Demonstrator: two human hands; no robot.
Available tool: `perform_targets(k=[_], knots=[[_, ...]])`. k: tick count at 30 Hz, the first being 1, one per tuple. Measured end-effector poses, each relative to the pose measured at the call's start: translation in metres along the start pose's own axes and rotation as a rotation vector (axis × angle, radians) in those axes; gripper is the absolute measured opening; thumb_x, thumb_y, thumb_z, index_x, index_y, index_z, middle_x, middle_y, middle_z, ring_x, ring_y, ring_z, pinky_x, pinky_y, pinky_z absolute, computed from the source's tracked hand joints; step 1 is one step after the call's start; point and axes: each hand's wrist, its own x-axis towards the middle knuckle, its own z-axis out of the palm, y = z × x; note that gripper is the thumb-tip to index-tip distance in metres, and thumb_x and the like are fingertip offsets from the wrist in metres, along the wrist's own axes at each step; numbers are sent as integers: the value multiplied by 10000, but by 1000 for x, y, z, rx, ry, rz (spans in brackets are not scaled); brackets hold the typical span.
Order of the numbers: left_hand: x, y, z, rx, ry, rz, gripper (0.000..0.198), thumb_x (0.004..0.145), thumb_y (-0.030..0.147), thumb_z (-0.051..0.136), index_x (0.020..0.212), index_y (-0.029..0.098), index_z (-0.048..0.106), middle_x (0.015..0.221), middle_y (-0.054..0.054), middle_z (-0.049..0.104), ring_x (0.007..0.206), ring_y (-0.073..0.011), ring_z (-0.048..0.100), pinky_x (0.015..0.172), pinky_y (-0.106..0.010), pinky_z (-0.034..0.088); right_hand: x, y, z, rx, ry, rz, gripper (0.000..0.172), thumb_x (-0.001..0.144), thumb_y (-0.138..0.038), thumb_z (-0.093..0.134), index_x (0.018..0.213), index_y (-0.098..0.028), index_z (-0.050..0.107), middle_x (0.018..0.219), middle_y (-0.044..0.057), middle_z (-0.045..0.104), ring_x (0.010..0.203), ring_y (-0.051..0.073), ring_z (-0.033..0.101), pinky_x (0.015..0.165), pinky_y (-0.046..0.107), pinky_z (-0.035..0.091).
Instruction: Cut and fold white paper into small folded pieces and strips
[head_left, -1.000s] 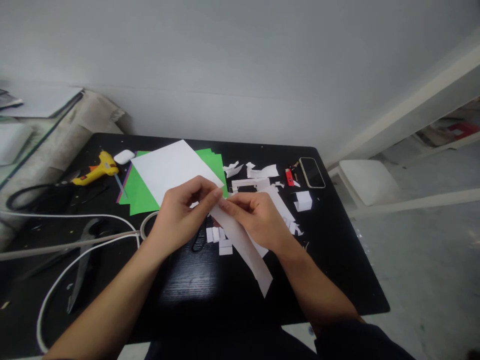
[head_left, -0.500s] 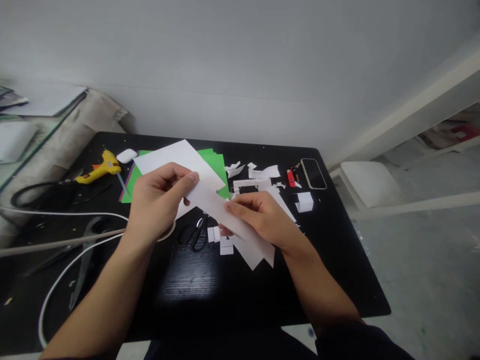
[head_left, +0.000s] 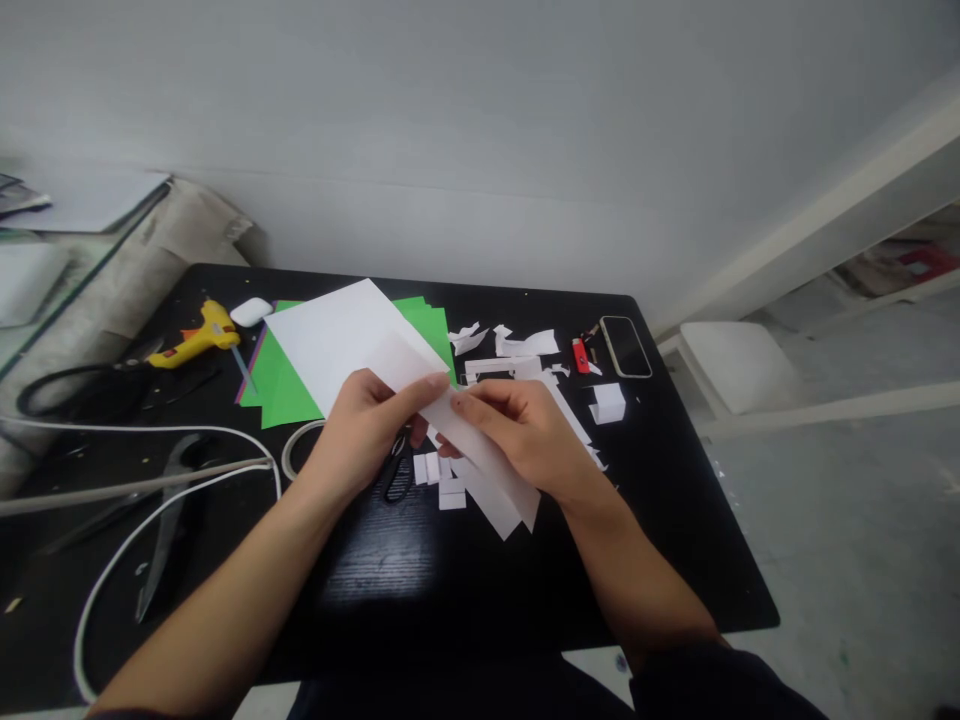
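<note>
Between my hands is a sheet of white paper (head_left: 474,445), held above the table and sloping down toward the lower right. My left hand (head_left: 375,420) pinches its edge between thumb and fingers. Right beside it, my right hand (head_left: 517,430) pinches the same paper, the two thumb tips almost meeting. Beneath my left hand lie black-handled scissors (head_left: 396,475), partly covered. Small folded white paper pieces (head_left: 451,493) rest on the table just below the hands. A larger white sheet (head_left: 337,335) lies on green paper (head_left: 289,400) behind my left hand.
A yellow glue gun (head_left: 202,335) and a white rounded case (head_left: 251,312) sit at the left, near looping white cable (head_left: 112,570). Toward the right are a phone (head_left: 626,347), a red lighter (head_left: 580,356), a folded paper box (head_left: 609,402) and paper scraps (head_left: 529,344). A white stool (head_left: 739,365) stands beyond the black table (head_left: 675,560).
My left hand has moved right and slightly down along the paper, up against my right hand. More of the green paper is uncovered, and the scissors are more hidden. My right hand has barely moved.
</note>
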Motion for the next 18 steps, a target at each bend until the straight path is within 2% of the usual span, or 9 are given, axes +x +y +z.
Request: perform_targets(k=[4, 9, 18], knots=[[-5, 2, 2, 114, 1, -5, 502, 965, 381, 695, 508, 203, 589, 475, 1, 594, 448, -123, 556, 459, -275, 410, -1, -2, 1, 47, -17, 50, 299, 926, -490, 757, 909, -197, 816, 773, 36, 794, 705, 155, 752, 716, 283, 617], [-4, 8, -1, 165, 58, 32, 439, 924, 346, 739, 530, 205, 608, 455, 24, 560, 409, -107, 495, 409, -260, 361, 0, 0, -1, 78, -43, 113, 330, 910, -514, 767, 917, -187, 808, 747, 35, 783, 665, 154, 745, 663, 272, 601], [-4, 11, -5, 260, 109, 67, 493, 919, 346, 734, 485, 196, 556, 444, 13, 549, 413, -104, 492, 426, -261, 367, -1, 2, -4, 89, -69, 138, 325, 933, -500, 744, 872, -182, 772, 756, 39, 784, 683, 164, 757, 660, 274, 596]])
